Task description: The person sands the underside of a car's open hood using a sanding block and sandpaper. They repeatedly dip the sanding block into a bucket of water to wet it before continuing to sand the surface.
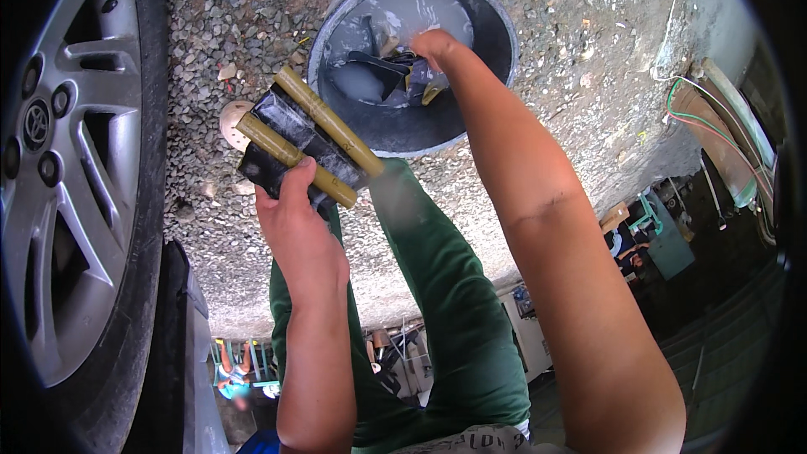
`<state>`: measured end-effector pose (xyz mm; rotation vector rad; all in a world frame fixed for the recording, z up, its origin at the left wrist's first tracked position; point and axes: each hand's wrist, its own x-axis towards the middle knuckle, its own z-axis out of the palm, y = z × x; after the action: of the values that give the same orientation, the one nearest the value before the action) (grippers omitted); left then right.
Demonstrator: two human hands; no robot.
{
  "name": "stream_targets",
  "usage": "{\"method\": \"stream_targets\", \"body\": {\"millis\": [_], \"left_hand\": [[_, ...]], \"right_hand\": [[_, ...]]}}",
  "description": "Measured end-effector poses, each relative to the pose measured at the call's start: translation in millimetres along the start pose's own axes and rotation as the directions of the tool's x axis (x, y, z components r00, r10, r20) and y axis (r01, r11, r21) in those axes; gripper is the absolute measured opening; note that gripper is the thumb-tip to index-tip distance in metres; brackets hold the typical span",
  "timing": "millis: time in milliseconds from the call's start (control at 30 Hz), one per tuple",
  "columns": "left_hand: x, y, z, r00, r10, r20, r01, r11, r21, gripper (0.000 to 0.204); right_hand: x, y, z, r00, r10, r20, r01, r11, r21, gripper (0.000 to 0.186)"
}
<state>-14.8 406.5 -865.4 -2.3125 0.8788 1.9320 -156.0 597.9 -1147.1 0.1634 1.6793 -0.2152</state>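
Note:
My left hand [288, 206] grips a black flat piece [269, 108] with white residue and two olive-yellow tubes [318, 106] lying along it, tilted over my legs. Past it is a round dark grey basin [387, 130] of cloudy grey water. My right hand [433, 48] reaches into the basin beside dark, partly submerged items [387, 71], one with a yellowish part; its fingers are hidden there.
A car wheel [50, 160] stands close on my left on the gravel ground [235, 0]. At right are coiled hoses [719, 126] and cables beside a wall. A person in turquoise [235, 378] and clutter appear along the lower edge.

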Motion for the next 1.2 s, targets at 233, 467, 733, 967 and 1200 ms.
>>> {"method": "stream_targets", "body": {"millis": [233,467,733,967,1200], "left_hand": [[-3,-3,0,1.0,-0.001,0.014,0.0,0.999,0.039,0.032],[-6,-9,1,0.999,-0.014,-0.03,0.016,0.998,0.054,0.035],[-8,-22,4,1.0,0.002,0.016,-0.005,0.982,0.189,0.037],[-26,-44,11,0.862,-0.183,0.473,-0.3,0.568,0.766,0.041],[-22,-46,11,0.904,0.003,0.429,-0.333,0.635,0.698,0.046]], "right_hand": [[-53,-26,-16,0.953,-0.036,0.302,-0.145,0.82,0.553,0.06],[-22,-34,13,0.969,0.003,0.248,-0.095,0.929,0.359,0.08],[-37,-33,7,0.892,-0.069,0.446,-0.145,0.892,0.428,0.055],[5,47,25,0.715,-0.577,0.395,-0.126,0.449,0.884,0.007],[-81,-2,26,0.768,-0.561,0.308,-0.254,0.174,0.951,0.022]]}}
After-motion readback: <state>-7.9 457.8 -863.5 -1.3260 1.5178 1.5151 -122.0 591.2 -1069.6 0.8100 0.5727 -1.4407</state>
